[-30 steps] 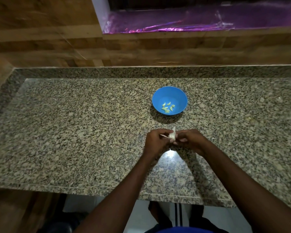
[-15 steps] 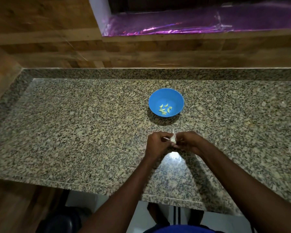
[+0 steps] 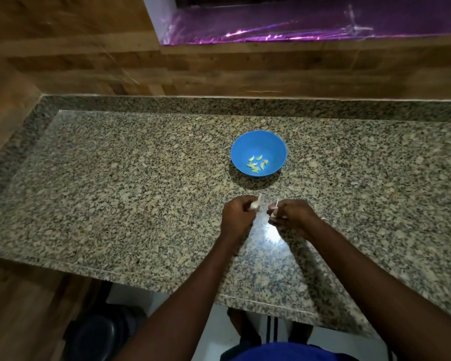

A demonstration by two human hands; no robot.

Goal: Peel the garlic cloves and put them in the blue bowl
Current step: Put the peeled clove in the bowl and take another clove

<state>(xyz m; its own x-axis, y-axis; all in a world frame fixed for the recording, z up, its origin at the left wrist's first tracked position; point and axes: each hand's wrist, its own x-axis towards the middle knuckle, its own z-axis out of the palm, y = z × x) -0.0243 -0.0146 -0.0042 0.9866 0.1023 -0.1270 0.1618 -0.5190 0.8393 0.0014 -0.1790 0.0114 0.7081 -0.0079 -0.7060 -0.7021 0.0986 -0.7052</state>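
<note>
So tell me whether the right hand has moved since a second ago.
Yes. The right hand has pulled rightward, away from the left hand; both still sit just in front of the blue bowl.

Bowl (image 3: 258, 142): solid blue. Cloves (image 3: 257, 165) inside: pale yellow-green. Counter (image 3: 115, 183): speckled grey, black and beige granite. Wall (image 3: 76, 48): brown wood-grain. Sheet (image 3: 310, 24) above: glossy purple. Skin (image 3: 274, 210) held: white.
</note>
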